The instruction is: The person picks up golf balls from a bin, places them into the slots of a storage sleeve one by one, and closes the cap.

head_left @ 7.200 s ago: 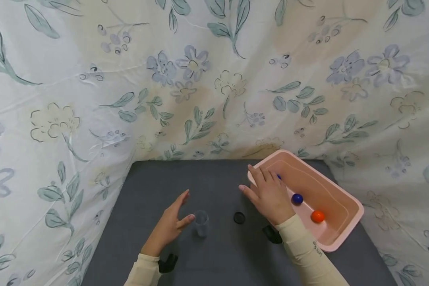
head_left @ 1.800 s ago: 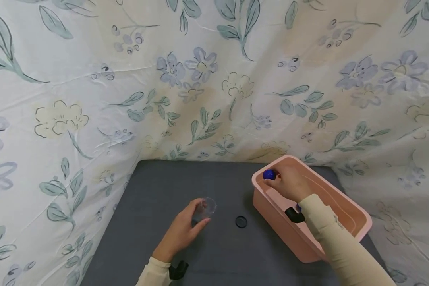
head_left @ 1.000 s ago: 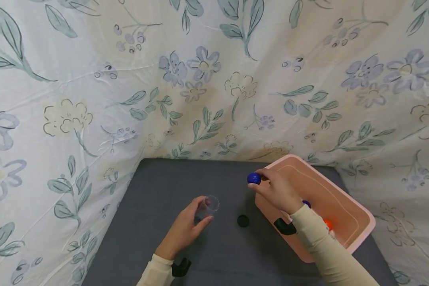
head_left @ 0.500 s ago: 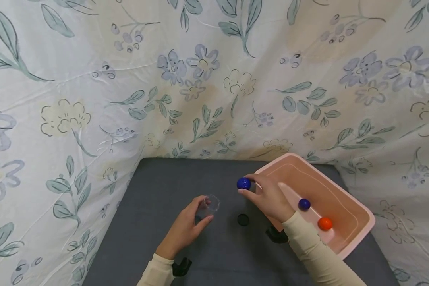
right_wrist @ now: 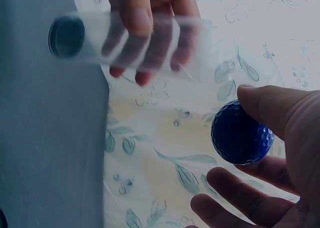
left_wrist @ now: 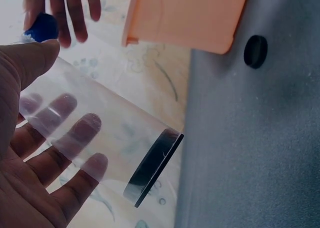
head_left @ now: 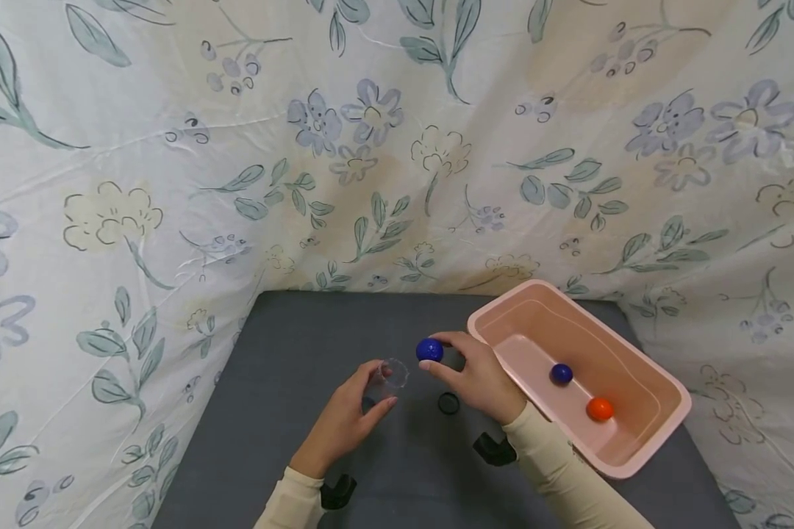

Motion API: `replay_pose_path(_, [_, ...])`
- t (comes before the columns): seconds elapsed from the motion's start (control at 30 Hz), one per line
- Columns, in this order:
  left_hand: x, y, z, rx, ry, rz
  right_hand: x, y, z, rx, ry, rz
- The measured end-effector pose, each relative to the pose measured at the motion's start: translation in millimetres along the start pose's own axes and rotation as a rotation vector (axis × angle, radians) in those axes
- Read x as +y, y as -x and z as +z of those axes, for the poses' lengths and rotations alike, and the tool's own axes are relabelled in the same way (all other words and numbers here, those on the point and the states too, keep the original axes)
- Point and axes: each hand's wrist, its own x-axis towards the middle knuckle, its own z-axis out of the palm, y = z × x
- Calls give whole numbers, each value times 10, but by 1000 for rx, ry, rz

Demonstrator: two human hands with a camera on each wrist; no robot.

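A clear plastic tube with a black cap at its lower end is gripped by my left hand, fingers wrapped around it. Its open mouth faces up in the head view. Between thumb and fingertips, my right hand pinches a dimpled blue golf ball. The ball is close to the right of the tube's mouth, apart from it. Another black cap lies on the table below the right hand.
To the right stands a pink bin holding a second blue ball and an orange ball. The dark grey table meets a floral cloth at the back and sides.
My left hand has picked the tube up from the table. My right hand took the blue golf ball out of the bin and carried it left to near the tube's mouth.
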Motion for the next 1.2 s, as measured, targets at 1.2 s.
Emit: replay_pose_path(1.2, [29,15,93,30,49,55,-100,200,464,-44,-296,-31])
